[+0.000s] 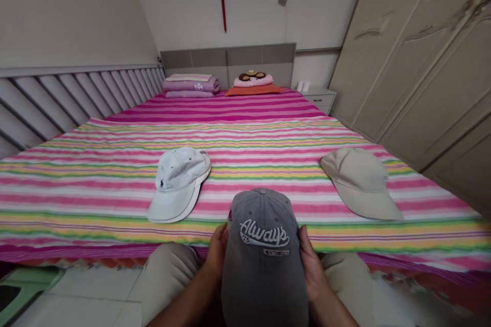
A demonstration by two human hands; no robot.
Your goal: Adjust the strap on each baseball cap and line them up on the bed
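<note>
A dark grey baseball cap [264, 281] with white "Always" lettering is held upright in front of me, its brim pointing toward me. My left hand [218, 248] grips its left side and my right hand [310, 263] its right side; some fingers are hidden behind the cap. To the left on the bed lie white caps [174, 179], one brim showing beneath another, with a small dark logo on the upper one. A beige cap [358, 179] rests on the bed to the right, brim toward the near right.
The bed [264, 158] has a striped cover. Folded purple bedding [192, 86] and a pink pillow [253, 79] lie by the headboard [199, 64]. A radiator [76, 97] lines the left wall, a wardrobe [422, 71] the right. A green stool [34, 281] stands at lower left.
</note>
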